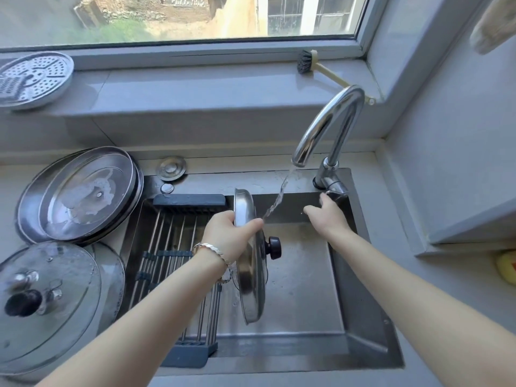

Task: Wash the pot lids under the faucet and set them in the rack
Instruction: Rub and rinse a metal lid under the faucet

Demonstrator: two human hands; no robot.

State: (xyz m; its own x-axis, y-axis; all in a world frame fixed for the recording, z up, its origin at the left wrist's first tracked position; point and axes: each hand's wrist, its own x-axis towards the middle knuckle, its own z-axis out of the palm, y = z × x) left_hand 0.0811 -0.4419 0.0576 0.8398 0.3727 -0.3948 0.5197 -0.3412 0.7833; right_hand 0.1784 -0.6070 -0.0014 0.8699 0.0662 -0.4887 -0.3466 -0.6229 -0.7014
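My left hand (229,233) grips the rim of a steel pot lid (249,277) with a black knob, held on edge over the sink (363,317). Water runs from the chrome faucet (332,124) and strikes the lid's upper rim by my thumb. My right hand (326,216) reaches to the faucet handle (336,188), fingertips touching it. The roll-up rack (167,247) spans the sink's left half and holds nothing. On the left counter, steel lids (81,196) lean stacked with soap foam on them, and a glass lid (47,300) lies nearer me.
A perforated steamer plate (33,79) rests on the windowsill at the left. A dish brush (321,68) lies on the sill behind the faucet. A yellow sponge (506,266) sits at the right edge. A round drain cap (171,168) lies behind the rack.
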